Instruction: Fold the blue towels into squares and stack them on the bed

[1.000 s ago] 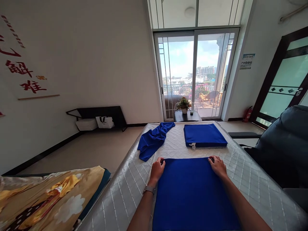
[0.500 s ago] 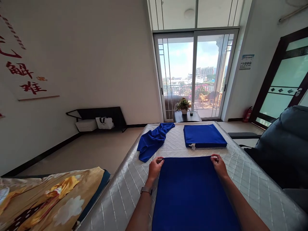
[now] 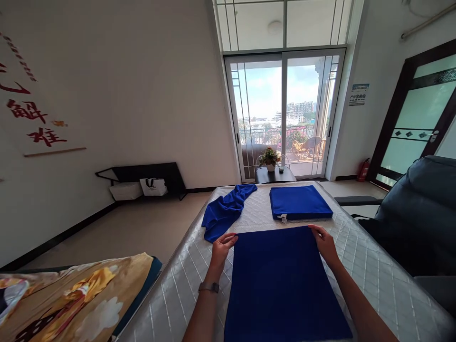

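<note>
A flat blue cloth (image 3: 281, 285) stretches between my two hands over the quilted mattress (image 3: 181, 289). My left hand (image 3: 221, 247) pinches its far left corner between thumb and fingers. At the far right corner, my right hand (image 3: 323, 242) grips the edge in the same way. The cloth's lower part runs down toward the bottom of the view. Just beyond it lies a neat stack of folded blue cloths (image 3: 301, 202) with a small white tag at its front. Left of the stack, a crumpled blue cloth (image 3: 228, 209) rests near the mattress's edge.
A bed with a patterned tan cover (image 3: 117, 289) stands at the lower left. On the right is a dark leather armchair (image 3: 420, 213). Behind the mattress, a small black table (image 3: 274, 175) holds a potted plant (image 3: 270, 159) before the sliding glass door (image 3: 285, 118).
Both hands have raised the cloth's far edge slightly, and its surface looks darker. My left hand has shifted a little left. The view has tilted slightly upward.
</note>
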Motion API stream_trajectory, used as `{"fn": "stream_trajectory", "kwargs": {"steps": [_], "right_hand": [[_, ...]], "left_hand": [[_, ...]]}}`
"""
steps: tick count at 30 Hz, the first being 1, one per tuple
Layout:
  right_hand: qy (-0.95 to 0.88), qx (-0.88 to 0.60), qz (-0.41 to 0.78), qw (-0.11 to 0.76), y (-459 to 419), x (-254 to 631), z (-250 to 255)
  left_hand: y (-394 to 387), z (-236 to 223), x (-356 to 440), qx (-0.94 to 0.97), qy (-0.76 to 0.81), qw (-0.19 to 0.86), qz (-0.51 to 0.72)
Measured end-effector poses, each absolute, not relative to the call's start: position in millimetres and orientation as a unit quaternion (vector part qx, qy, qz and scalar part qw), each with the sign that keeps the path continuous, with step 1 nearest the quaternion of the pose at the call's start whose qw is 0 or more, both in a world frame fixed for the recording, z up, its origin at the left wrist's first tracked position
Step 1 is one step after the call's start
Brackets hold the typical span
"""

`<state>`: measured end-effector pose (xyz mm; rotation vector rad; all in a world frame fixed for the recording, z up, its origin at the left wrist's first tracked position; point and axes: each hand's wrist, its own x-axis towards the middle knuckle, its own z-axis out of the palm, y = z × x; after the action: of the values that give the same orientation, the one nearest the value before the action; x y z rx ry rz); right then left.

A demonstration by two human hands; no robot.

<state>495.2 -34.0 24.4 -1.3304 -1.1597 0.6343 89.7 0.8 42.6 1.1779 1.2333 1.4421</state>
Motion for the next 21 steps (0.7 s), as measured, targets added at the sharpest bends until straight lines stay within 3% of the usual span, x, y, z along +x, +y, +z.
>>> {"fn": "stream_trajectory", "kwargs": {"steps": [10, 15, 21], "right_hand": [[-0.413, -0.522, 0.253, 0.702, -82, 486, 106], [-0.399, -0.492, 0.168, 0.755, -137, 493, 142], [-0.371, -0.415, 0.048, 0.829, -205, 487, 172]], "left_hand": [[-50, 118, 90, 0.47, 0.446, 0.41, 0.642], [-104, 158, 84, 0.504, 0.452, 0.3, 0.672], [-180, 199, 89, 0.477, 0.377, 0.249, 0.754]]}}
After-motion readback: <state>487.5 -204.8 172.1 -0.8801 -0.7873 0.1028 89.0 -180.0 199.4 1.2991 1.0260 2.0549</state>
